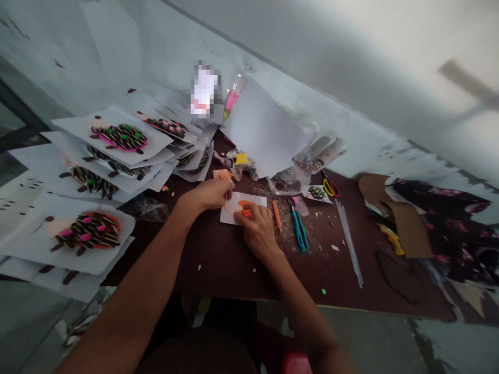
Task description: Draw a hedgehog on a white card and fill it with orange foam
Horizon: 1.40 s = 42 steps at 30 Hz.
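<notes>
Orange clay (245,203) touches the right hand (259,228).

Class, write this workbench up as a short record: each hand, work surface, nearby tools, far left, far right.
Left hand: at the card's left corner, beside a pale orange lump
Right hand: fingers on orange material
Work surface: small white card on a dark table
Nearby tools: teal-handled tool, scissors
Far left: stacked hedgehog sheets
Far right: dark floral cloth
</notes>
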Each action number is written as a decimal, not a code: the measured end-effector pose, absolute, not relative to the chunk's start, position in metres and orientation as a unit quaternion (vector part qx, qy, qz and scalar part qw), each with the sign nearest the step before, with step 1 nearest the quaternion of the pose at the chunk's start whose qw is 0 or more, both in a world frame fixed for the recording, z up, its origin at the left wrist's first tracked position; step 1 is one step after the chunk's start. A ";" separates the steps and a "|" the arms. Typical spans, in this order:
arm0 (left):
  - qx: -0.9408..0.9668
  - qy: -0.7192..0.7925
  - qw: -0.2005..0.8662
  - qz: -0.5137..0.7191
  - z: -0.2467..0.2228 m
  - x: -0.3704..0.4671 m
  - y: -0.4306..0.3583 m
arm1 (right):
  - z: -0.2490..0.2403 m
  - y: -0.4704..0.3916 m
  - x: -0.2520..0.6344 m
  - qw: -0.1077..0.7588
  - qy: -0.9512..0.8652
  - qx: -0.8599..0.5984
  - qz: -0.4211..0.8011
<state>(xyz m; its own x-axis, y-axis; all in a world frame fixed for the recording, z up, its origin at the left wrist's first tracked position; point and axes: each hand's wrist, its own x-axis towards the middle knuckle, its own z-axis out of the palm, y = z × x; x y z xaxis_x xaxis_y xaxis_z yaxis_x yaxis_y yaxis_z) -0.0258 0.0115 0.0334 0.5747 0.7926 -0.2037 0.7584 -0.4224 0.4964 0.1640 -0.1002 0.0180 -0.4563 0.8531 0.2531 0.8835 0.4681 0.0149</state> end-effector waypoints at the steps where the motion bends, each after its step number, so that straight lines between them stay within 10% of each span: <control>1: 0.841 0.463 0.277 0.030 0.033 -0.026 0.011 | 0.019 -0.101 0.164 0.097 -0.851 -0.511 -0.070; 42: 0.839 0.470 0.273 0.019 0.039 -0.024 0.008 | 0.015 -0.100 0.166 0.160 -0.817 -0.547 -0.082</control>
